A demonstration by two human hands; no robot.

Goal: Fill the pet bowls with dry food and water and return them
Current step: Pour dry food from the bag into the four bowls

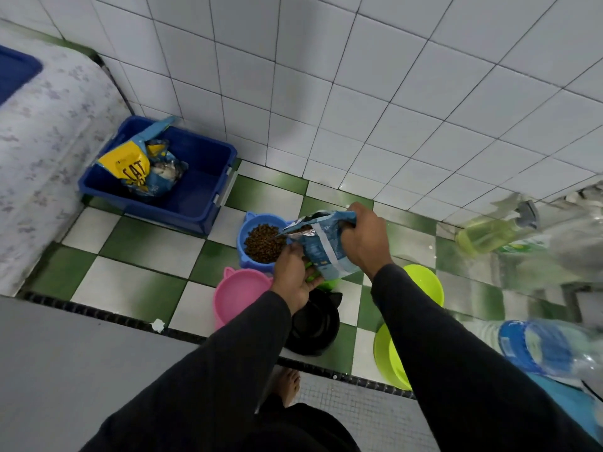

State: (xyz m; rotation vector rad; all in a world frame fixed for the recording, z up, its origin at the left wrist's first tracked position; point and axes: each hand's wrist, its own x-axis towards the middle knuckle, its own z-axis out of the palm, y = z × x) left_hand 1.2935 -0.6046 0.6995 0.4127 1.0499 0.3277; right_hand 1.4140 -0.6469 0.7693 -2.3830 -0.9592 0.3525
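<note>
We hold the light blue food bag (pixel 326 243) with both hands above the checkered floor (pixel 146 252). Our right hand (pixel 365 243) grips the upper end of the bag, with the fingers curled tightly around the folded part. Our left hand (pixel 293 275) holds the lower side of the bag near its open mouth, the fingers wrapped under it. The bag is tilted, and its mouth points down over the blue bowl (pixel 257 239), at the rim of the bowl.

The blue bowl stands on the floor near the tiled wall (pixel 359 93) and has a heap of brown dry food (pixel 264 243) inside. The pink bowl (pixel 239 298) stands just beside it, on the side closer to us, and we see no food in it. The black bowl (pixel 315 324) is next to the pink one, partly hidden under our left arm. Two lime green bowls (pixel 427 285) are at the right, partly behind our right arm.

In the corner of the floor, by the wall, stands a blue bin (pixel 202 190) with another yellow and blue bag (pixel 140 168) in it. At the right edge of the floor we see a bottle with yellow liquid (pixel 489 233) and a clear bottle with a blue label (pixel 535 347), both blurred.
</note>
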